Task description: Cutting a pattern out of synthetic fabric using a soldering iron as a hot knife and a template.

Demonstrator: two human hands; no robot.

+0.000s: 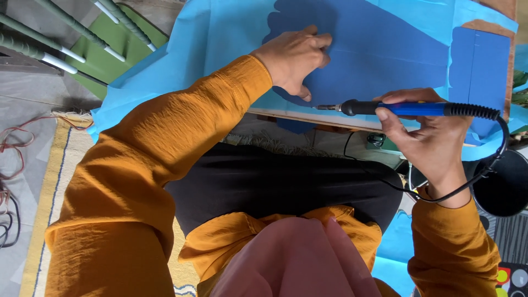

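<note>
Dark blue paper sheet [374, 60], laid over lighter sky-blue paper [181, 60], lies on the worktop [308, 116] under the left hand [294, 58], which presses flat on it near a wavy cut edge, fingers spread and closed on nothing. The right hand [426, 135] has its grip wrapped around a blue-and-black pen-shaped heated cutting tool [407, 109], held level just off the worktop's near edge, its metal tip [325, 107] pointing toward the left hand and clear of the paper. A black cord [498, 151] loops from the tool's rear around the right wrist.

This looks like a pause between cuts: the sheet is steadied but the tip is not on it. The next move would call for tilting the tip down onto the dark paper beside the holding fingers, keeping it apart from them, with cord slack free.
</note>
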